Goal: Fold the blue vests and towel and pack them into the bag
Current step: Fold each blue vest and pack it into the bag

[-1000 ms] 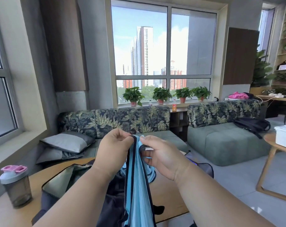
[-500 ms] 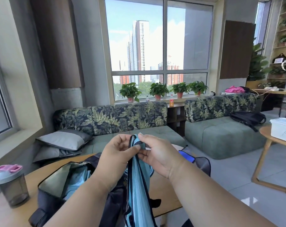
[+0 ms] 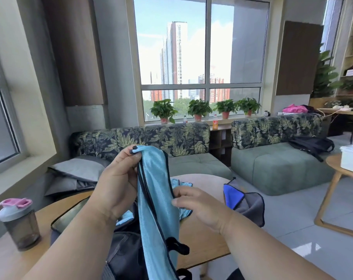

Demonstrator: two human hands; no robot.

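Note:
A light blue vest (image 3: 155,199) with dark trim hangs in front of me over the round wooden table (image 3: 203,235). My left hand (image 3: 119,184) pinches its top end and holds it up. My right hand (image 3: 199,205) is lower, its fingers on the vest's right edge. A dark open bag (image 3: 74,217) lies on the table under my left forearm, with light blue cloth (image 3: 124,216) showing inside. More light blue cloth (image 3: 181,183) lies on the table behind the vest. A blue and grey towel (image 3: 244,201) hangs over the table's right edge.
A shaker bottle (image 3: 18,223) with a pink lid stands at the table's left. Green sofas (image 3: 272,168) with leaf-print backs sit beyond, with grey cushions (image 3: 76,170) at left. A second wooden table (image 3: 337,168) with a white box (image 3: 352,158) stands at right.
My left hand has lifted the vest's top end higher. My right hand has left the top and slid down along the vest's right edge. The camera tilted, showing more of the table.

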